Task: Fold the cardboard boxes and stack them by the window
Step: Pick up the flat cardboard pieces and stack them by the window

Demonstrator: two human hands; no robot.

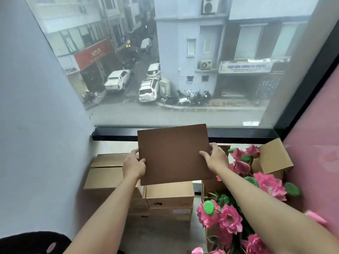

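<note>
Below, one flat cardboard sheet (174,153) between left hand (134,166) and right hand (216,158).

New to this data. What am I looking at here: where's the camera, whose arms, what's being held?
One picture, from a wide-angle camera worn on a person's head, looking forward and down. No robot: the bare arms are the wearer's. The left hand and right hand each grip a side edge of a flat brown cardboard sheet, fingers curled round it, in front of a large window over a street. Below sit stacked closed cardboard boxes. At right are pink artificial flowers and an open cardboard box.
</note>
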